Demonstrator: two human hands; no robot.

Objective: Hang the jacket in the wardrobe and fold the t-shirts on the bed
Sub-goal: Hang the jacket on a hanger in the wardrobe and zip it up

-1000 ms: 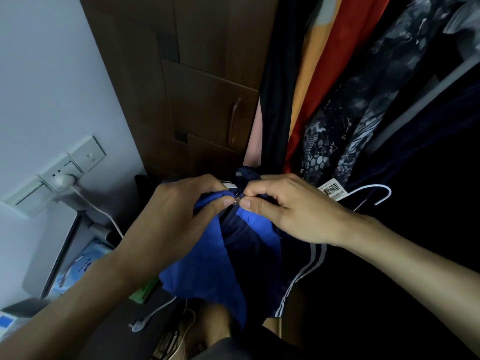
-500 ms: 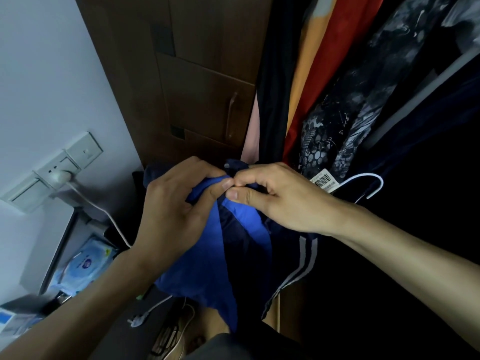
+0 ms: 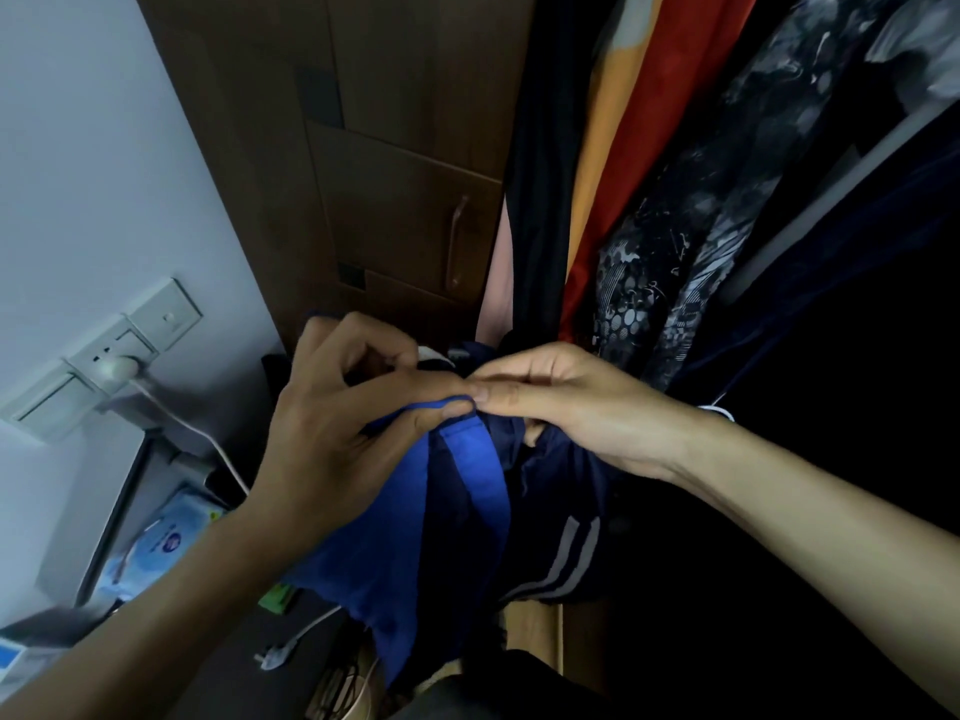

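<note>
The room is dim; soft light reaches my hands from the left, where the pale wall (image 3: 104, 163) is brightest; the wardrobe interior (image 3: 857, 459) on my right sinks into near black; the wide lens bends the wardrobe door (image 3: 395, 148) and hanging clothes (image 3: 649, 174) towards the edges; the lower left corner is smeared.

My left hand (image 3: 332, 433) reaches in from seven o'clock, my right hand (image 3: 582, 407) from four; pinched fingertips meet at centre.
</note>
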